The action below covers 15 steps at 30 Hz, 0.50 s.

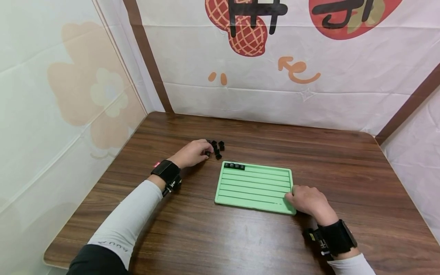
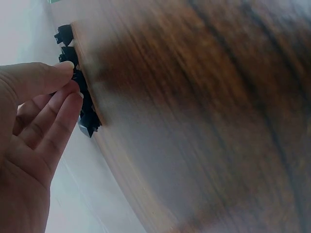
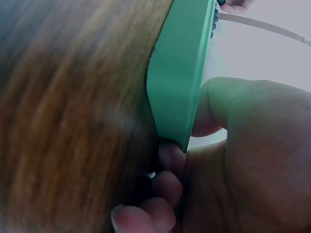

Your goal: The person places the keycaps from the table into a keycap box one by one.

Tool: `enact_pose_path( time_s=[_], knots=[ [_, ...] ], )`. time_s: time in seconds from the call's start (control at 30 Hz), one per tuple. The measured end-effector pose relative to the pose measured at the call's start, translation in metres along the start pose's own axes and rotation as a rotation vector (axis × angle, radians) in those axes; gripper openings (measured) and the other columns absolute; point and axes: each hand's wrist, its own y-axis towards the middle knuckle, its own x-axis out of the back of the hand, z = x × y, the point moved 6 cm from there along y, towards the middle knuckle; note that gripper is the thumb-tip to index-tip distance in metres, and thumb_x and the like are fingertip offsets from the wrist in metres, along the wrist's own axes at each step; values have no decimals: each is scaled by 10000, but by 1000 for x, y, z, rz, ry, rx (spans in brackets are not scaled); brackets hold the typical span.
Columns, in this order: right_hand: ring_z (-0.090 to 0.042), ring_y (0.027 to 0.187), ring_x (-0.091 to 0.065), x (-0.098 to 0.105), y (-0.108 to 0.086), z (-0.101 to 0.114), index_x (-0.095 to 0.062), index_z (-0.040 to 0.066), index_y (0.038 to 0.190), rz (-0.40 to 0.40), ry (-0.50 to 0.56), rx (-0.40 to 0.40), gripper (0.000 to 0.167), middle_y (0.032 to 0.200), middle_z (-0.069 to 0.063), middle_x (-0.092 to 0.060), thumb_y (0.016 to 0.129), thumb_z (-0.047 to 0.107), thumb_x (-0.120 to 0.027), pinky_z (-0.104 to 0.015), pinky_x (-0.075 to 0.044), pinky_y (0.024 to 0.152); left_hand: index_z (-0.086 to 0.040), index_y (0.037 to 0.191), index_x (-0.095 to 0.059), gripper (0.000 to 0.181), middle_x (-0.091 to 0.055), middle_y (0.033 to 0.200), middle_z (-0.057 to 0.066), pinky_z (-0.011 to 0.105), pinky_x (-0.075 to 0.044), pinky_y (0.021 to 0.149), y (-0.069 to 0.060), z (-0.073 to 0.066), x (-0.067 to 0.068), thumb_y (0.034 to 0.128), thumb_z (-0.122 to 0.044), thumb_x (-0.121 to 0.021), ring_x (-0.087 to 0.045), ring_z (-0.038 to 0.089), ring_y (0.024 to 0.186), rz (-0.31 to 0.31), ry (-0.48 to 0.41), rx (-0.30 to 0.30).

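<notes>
A light green board (image 1: 254, 188) with raised horizontal ridges lies on the table, slightly turned. Several black keycaps (image 1: 237, 166) sit in a row in its top left slot. Beyond the board's upper left corner is a loose cluster of black keycaps (image 1: 218, 156). At the near left of that cluster my left hand (image 1: 193, 153) pinches one black keycap (image 1: 207, 153) between thumb and fingers; in the left wrist view the fingertips partly hide it. My right hand (image 1: 309, 200) grips the board's right edge, thumb on top and the other fingers curled beside the edge in the right wrist view.
The brown wood-grain table (image 1: 192, 233) has rounded corners. A white printed cloth (image 1: 192, 99) hangs along its far edge, and another cloth (image 1: 41, 152) along the left. Each wrist wears a black strap (image 1: 166, 172) with a small camera.
</notes>
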Motion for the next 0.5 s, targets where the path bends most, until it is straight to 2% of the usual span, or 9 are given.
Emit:
enact_pose_path(
  time_s=[0.17, 0.3, 0.5],
  knots=[
    [-166, 581, -277, -1, 0, 0, -459, 111, 723, 2, -1, -5, 255, 649, -20, -348, 927, 257, -417, -329, -225, 580, -137, 1099, -699, 201, -569, 1084, 8, 284, -484, 747, -2, 0, -1, 904, -97, -671, -552, 138, 858, 12, 12, 27],
    [-165, 581, -272, -1, 1, 0, -459, 109, 722, 2, 2, -5, 250, 647, -19, -349, 923, 252, -417, -329, -224, 579, -98, 1105, -667, 193, -521, 1102, 33, 289, -497, 767, -2, -1, 1, 912, -106, -659, -566, 148, 884, -5, -23, 40],
    [-163, 592, -249, -1, -1, -1, -447, 113, 727, 12, 5, -2, 256, 654, -18, -324, 940, 249, -411, -335, -211, 587, -70, 1133, -632, 203, -536, 1182, 52, 303, -487, 786, 0, -3, 2, 932, -94, -628, -561, 157, 932, -28, -28, 23]
  ],
)
